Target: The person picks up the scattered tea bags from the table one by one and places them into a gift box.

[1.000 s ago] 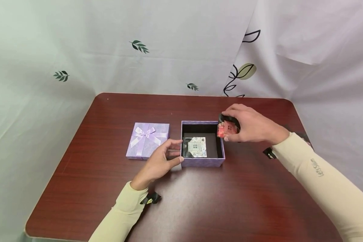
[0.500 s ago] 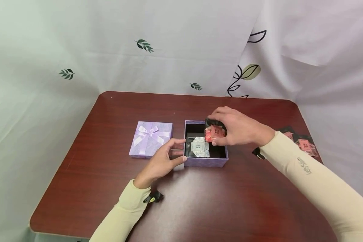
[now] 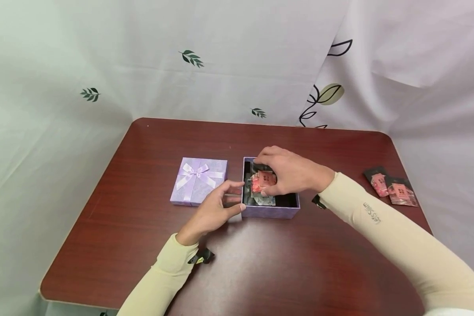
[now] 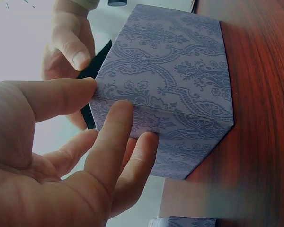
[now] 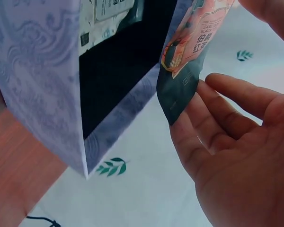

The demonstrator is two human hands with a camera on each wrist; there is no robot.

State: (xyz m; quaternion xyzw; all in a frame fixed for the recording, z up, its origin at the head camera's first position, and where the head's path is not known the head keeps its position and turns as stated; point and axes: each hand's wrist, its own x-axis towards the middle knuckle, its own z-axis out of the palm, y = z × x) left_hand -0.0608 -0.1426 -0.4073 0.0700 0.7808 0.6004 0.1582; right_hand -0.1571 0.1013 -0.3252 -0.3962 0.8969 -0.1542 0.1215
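A purple patterned gift box (image 3: 270, 213) stands without its lid at the table's middle, its inside dark. My left hand (image 3: 211, 215) touches its left side, fingertips spread over the wall near a corner in the left wrist view. Between thumb and fingers, my right hand (image 3: 296, 171) pinches a black and pink tea sachet (image 3: 266, 179) over the box opening. In the right wrist view that tea sachet (image 5: 194, 42) hangs at the box's rim. A black and white sachet (image 3: 265, 202) lies inside the box, partly covered in the head view.
Left of the box sits its purple lid (image 3: 199, 184), topped with a ribbon bow. Two more black and pink sachets (image 3: 400, 193) overlap near the right edge of the brown table (image 3: 292, 263). A white leaf-print cloth (image 3: 221, 79) hangs behind.
My right hand has carried the pink sachet leftward, from the box's right rim to above the white sachet. The left hand stays against the box. The sachets at the right have come into full view.
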